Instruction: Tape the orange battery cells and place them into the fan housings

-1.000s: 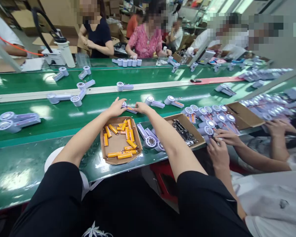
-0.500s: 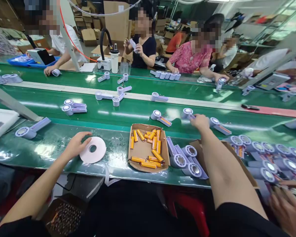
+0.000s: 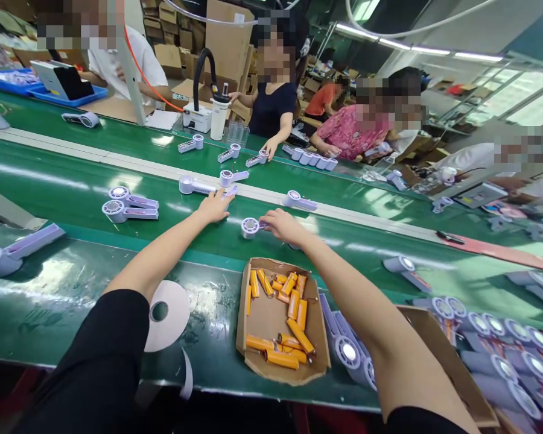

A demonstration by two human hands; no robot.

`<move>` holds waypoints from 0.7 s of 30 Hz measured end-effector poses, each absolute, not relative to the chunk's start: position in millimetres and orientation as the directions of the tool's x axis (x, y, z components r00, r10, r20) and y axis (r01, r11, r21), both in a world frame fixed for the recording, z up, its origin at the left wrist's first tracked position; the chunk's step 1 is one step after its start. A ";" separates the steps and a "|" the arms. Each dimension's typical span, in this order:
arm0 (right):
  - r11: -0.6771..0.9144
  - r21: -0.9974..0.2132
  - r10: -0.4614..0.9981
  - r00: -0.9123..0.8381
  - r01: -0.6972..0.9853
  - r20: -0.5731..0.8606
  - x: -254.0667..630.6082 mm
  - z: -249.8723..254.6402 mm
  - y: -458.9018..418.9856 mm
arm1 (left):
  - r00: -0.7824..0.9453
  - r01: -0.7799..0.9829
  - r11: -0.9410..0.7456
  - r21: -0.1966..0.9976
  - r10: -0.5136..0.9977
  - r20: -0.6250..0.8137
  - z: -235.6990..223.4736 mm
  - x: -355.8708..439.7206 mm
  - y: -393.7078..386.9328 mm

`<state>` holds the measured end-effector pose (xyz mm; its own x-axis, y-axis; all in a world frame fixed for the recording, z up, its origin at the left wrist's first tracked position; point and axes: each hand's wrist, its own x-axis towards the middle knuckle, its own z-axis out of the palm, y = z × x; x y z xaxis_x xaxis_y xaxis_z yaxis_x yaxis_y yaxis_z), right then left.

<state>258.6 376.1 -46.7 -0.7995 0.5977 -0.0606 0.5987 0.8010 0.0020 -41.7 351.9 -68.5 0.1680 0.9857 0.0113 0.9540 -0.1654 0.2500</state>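
Note:
My right hand is closed on the handle of a pale purple handheld fan, its round head pointing left over the green belt. To the left, my left hand is closed over another handheld fan, whose handle end shows past the fingers; its head is hidden under the hand. Just beyond lie a fan on its side and a fan with a round grille. Beneath my right wrist, a further part is mostly covered. A cardboard tray of orange wrapped battery cells sits between my forearms.
A white tape roll lies beside my left forearm. Two fans rest on the belt at left. More fans stand right of the tray, with rows of them farther right. Across the belt, a co-worker's hand touches a fan.
My left hand has left the tape roll and reached forward onto a fan on the belt. My right hand has moved left, bringing its fan along. The view has shifted.

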 end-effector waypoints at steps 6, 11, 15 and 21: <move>0.827 -0.036 0.558 -0.827 0.561 -0.066 223.1 -80.9 393.4 | 0.354 0.896 -0.311 0.317 0.931 -0.086 -84.2 -50.3 338.7; 0.880 -0.143 0.457 -0.889 0.454 -0.006 215.4 -92.2 382.8 | 0.400 0.891 -0.356 0.283 0.909 -0.115 -79.7 -36.7 291.2; 0.889 -0.154 0.441 -0.897 0.432 0.028 207.0 -78.4 363.6 | 0.303 0.929 -0.274 0.248 0.949 -0.087 -65.7 -22.2 262.1; 0.868 -0.206 0.489 -0.849 0.452 0.198 254.7 -47.6 296.8 | 0.090 0.968 -0.095 0.234 0.995 0.033 -41.8 -103.4 140.8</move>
